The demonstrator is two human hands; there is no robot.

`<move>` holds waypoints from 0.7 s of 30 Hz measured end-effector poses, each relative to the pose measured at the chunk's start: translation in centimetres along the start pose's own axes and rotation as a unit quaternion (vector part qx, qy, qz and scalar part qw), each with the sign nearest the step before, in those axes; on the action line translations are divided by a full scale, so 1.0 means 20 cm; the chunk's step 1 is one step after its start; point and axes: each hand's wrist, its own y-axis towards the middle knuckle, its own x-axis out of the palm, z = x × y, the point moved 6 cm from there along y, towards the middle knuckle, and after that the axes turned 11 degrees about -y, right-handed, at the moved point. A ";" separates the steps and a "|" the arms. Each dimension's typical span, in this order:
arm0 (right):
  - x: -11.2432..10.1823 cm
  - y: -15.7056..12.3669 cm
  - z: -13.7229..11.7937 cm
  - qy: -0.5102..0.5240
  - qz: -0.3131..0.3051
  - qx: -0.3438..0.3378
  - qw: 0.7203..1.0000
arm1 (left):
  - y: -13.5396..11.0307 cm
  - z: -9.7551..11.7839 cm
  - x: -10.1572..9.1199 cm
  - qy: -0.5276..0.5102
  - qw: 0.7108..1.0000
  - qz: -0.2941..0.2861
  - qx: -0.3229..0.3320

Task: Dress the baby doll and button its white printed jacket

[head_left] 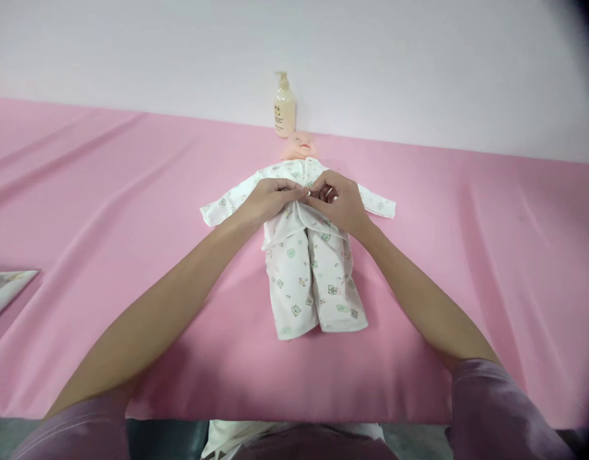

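Hands meet over doll's chest: left hand (270, 198), right hand (340, 203) each pinching shirt (294, 214) front.

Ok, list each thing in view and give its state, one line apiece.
Doll: on its back, dressed.
Top: on the doll, front pinched at the chest.
Trousers: on, legs flat.
Left hand: pinching the top.
Right hand: pinching the top.
Pump bottle: upright.
Pink cloth: spread, creased.

One doll (299, 148), one bottle (284, 107), two hands (270, 198)

Head camera looks forward and down, fairly near the pink table (84, 211).
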 end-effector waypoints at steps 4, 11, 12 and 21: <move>0.02 -0.01 0.01 -0.002 0.016 0.002 1.000 | 0.01 -0.03 -0.01 -0.050 0.998 -0.002 -0.038; 0.01 -0.03 -0.03 -0.051 0.037 -0.058 0.996 | 0.04 -0.06 -0.02 -0.081 0.996 -0.011 -0.037; 0.00 -0.04 -0.04 -0.054 0.039 -0.066 0.996 | 0.04 -0.07 -0.02 -0.084 0.996 -0.008 -0.034; 0.00 -0.03 -0.03 -0.031 0.033 -0.052 0.998 | 0.03 -0.05 -0.03 -0.085 0.996 -0.018 -0.031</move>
